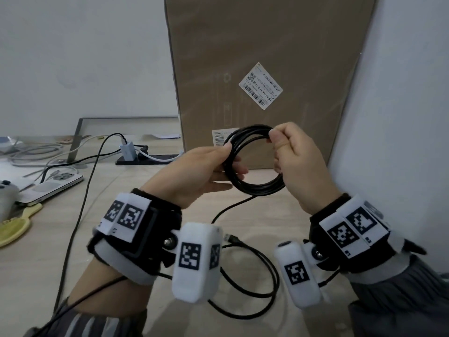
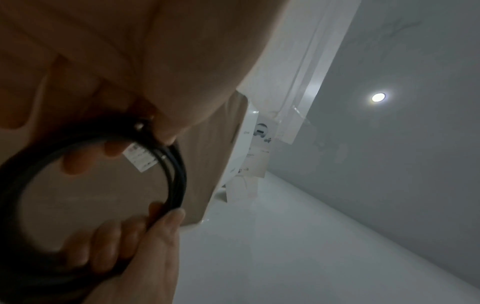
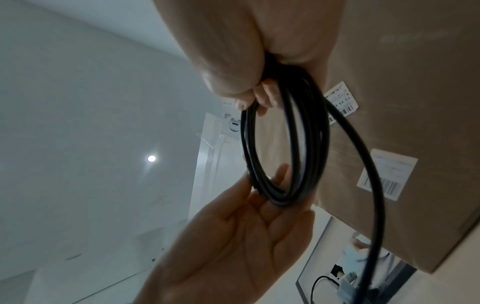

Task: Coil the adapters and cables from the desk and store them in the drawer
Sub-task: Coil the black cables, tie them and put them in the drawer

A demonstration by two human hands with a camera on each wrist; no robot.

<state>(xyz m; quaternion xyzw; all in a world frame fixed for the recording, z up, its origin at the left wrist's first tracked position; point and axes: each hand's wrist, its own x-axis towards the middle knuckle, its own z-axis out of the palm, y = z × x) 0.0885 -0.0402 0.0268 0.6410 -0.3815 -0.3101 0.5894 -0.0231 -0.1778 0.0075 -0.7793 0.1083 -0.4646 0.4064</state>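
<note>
While raised above the desk (image 1: 136, 190) before the box (image 1: 262, 69), both hands held palms inward around the cable (image 1: 252, 186) coil. Right hand (image 1: 298, 164) curled, fingers (image 1: 281, 139) pinching the coil's top. Left hand (image 1: 194, 173) cradling its left side, thumb over, fingers relaxed beneath. Loose tail trailing down onto the desk.

A pale wood-grain tabletop (image 1: 126, 210) runs up to plain white walls (image 1: 85, 57) – one at twelve o'clock, another at three o'clock. A tall brown cardboard box (image 1: 262, 57) leans in that corner. Overhead, one small round ceiling light (image 2: 378, 97) glows – white ceiling around it.
</note>
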